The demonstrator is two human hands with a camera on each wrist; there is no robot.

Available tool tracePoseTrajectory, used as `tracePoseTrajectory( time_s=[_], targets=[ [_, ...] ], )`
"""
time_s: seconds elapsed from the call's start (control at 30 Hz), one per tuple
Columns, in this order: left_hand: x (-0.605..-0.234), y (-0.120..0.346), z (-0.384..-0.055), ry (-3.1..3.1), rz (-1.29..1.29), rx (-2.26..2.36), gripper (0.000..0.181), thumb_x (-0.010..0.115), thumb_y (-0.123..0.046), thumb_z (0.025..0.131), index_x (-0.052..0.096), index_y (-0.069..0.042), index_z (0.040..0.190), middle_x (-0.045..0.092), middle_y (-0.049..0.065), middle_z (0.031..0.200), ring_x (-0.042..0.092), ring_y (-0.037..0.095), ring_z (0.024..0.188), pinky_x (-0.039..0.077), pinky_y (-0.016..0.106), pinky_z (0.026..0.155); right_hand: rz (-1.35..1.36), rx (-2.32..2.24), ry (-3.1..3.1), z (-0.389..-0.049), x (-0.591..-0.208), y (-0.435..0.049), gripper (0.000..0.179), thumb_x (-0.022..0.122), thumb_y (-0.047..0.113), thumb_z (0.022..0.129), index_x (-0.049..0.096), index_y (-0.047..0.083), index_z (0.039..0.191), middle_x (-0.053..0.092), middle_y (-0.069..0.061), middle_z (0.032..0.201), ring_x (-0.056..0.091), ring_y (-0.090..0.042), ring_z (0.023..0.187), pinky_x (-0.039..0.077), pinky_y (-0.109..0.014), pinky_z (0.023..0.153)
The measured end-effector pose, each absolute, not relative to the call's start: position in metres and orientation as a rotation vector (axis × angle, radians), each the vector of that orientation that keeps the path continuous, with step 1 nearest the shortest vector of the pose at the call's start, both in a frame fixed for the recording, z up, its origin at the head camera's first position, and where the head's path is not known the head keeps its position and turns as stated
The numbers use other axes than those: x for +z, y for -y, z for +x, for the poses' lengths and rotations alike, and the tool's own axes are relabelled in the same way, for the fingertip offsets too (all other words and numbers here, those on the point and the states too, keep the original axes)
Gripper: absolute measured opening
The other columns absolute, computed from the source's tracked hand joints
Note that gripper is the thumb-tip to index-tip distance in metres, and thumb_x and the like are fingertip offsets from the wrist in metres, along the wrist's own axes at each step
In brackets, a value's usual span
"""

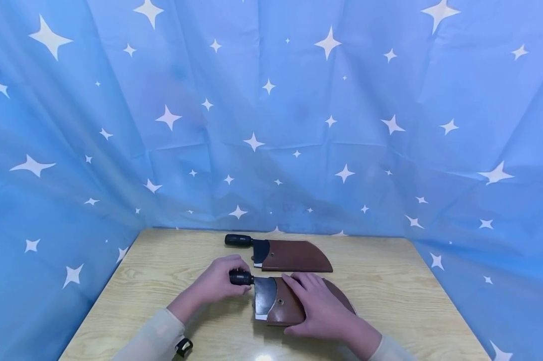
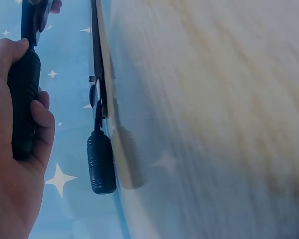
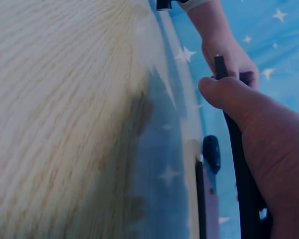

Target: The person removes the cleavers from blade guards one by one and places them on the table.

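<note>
In the head view, a sheathed cleaver is held between both hands, its brown leather sheath [image 1: 286, 307] pointing right. My left hand [image 1: 221, 280] grips its black handle [image 1: 241, 277]; the left wrist view shows fingers and thumb wrapped round that handle [image 2: 24, 107]. Across the sheath lies my right hand [image 1: 321, 311], with the thumb at its near edge and the fingers over its far edge. In the right wrist view, this hand [image 3: 261, 117] pinches the sheath, seen edge-on as a dark strip [image 3: 238, 159]. Both wrist views show the cleaver raised off the table.
A second cleaver in a brown sheath [image 1: 296, 255] lies on the wooden table [image 1: 388, 281] just behind, its black handle [image 1: 238, 240] to the left. A blue curtain with white stars [image 1: 271, 115] hangs behind the table and along both sides.
</note>
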State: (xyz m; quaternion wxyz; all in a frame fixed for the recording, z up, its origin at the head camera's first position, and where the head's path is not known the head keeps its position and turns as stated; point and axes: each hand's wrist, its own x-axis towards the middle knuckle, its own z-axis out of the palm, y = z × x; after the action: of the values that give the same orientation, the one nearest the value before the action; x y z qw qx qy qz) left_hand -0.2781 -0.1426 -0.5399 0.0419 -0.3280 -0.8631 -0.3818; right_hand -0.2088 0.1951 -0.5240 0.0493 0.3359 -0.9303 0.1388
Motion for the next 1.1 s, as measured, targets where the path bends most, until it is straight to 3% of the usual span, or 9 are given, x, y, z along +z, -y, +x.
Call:
tracePoseTrajectory(
  time_s=[0.53, 0.93, 1.1],
  targets=[
    [-0.528, 0.142, -0.274, 2.629, -1.008, -1.106, 0.032, 0.097, -0.029, 0.083, 0.076, -0.035, 0.106, 0.065, -0.021, 0.102, 0.065, 0.007, 0.091, 0.058, 0.03, 0.079, 0.977, 0.366, 2.849, -0.204, -0.51, -0.197, 0.12, 0.091, 0.076, 0.072, 0.043, 0.025, 0.17, 0.053, 0.002, 0.15, 0.05, -0.022, 0.138, 0.043, -0.056, 0.119],
    [-0.52, 0.161, -0.275, 2.653, -0.939, -1.114, 0.034, 0.097, -0.028, 0.082, 0.076, -0.034, 0.109, 0.065, -0.017, 0.102, 0.065, 0.012, 0.092, 0.059, 0.034, 0.08, 0.989, 0.405, 2.771, -0.207, -0.503, -0.214, 0.117, 0.097, 0.067, 0.072, 0.048, 0.02, 0.168, 0.054, 0.001, 0.149, 0.051, -0.023, 0.137, 0.044, -0.059, 0.117],
    [-0.517, 0.16, -0.277, 2.657, -0.961, -0.92, 0.033, 0.094, -0.033, 0.084, 0.075, -0.033, 0.111, 0.067, -0.018, 0.106, 0.065, 0.008, 0.093, 0.059, 0.035, 0.082, 0.999, 0.403, 2.757, -0.209, -0.505, -0.213, 0.118, 0.096, 0.067, 0.073, 0.048, 0.018, 0.168, 0.054, 0.0, 0.15, 0.05, -0.023, 0.138, 0.043, -0.058, 0.117]
  ],
)
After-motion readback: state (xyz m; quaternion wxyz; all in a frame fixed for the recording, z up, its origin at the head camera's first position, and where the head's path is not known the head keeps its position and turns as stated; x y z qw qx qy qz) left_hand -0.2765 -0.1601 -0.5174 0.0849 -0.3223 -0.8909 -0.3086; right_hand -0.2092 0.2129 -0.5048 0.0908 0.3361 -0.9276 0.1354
